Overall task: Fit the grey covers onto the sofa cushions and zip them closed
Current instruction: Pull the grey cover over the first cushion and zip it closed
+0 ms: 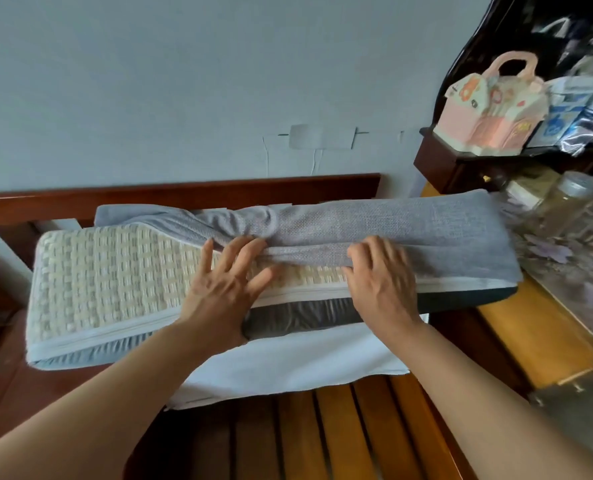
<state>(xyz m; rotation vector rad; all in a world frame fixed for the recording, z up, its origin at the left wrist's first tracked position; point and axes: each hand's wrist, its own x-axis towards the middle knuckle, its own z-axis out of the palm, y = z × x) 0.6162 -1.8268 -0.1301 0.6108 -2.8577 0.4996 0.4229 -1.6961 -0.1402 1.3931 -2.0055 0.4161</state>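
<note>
We work the grey cover (392,226) along the cushion (115,278).
Left hand (226,282) spread, steadying; right hand (381,271), blurred, seemingly pinches the cover's edge to drag it.

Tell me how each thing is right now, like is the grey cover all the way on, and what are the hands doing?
grey cover: half on, covering the cushion's right part, bunched in the middle.
cushion: lying flat, left part still bare, woven top showing.
left hand: fingers spread, resting on the cushion at the cover's edge.
right hand: fingers curled over the cover's edge.
white cloth: lying under the cushion.
jar: lid on.
</note>
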